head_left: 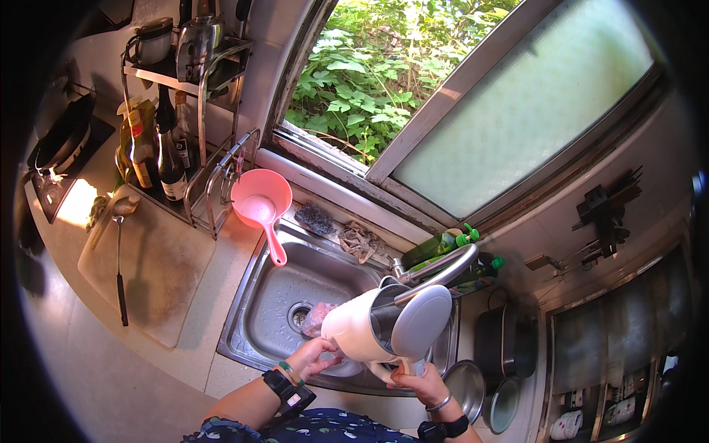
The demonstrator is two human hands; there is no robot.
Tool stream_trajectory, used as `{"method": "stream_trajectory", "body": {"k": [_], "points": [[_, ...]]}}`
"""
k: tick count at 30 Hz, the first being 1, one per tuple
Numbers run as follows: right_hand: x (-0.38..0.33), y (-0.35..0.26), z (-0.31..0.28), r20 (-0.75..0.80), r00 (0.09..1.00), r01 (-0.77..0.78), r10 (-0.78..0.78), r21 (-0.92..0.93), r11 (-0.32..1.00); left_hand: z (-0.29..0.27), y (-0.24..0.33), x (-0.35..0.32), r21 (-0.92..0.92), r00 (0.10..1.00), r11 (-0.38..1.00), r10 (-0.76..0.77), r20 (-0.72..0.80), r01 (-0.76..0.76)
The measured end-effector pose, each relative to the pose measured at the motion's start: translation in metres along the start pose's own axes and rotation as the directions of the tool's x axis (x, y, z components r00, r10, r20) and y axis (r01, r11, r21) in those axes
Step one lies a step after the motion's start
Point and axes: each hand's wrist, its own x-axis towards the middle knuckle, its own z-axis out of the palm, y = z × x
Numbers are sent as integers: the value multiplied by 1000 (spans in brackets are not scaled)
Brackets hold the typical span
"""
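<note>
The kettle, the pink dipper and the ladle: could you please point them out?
Kettle (353, 320): head view, white side of its body.
Pink dipper (261, 207): head view, inside its bowl.
Ladle (119, 255): head view, its metal shaft.

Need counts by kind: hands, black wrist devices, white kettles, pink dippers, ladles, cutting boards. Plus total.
Hands (left hand, right hand): 2
Black wrist devices: 2
White kettle: 1
Pink dipper: 1
Ladle: 1
Cutting board: 1
Total: 8
</note>
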Motion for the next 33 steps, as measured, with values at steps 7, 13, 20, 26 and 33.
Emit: {"method": "stream_trajectory", "body": {"k": [7,13,20,26,33], "points": [[-1,1,-1,-2,1000,3,-3,7,1000,6,2,-3,8,1000,1000,-6,-29,6],[-1,-1,-1,7,1000,-1,1,7,1000,0,0,1,1,1000,1000,0,6,0],[1,1,-2,23,1000,12,-12,0,1000,-2,-2,3,-13,1000,1000,22,-15,-22],[2,1,-1,13,1000,-1,0,9,1000,-3,-2,4,-15,1000,1000,22,-22,-22],[0,1,-2,11,1000,0,0,-4,1000,-6,-3,8,-2,1000,1000,-16,7,16]]}}
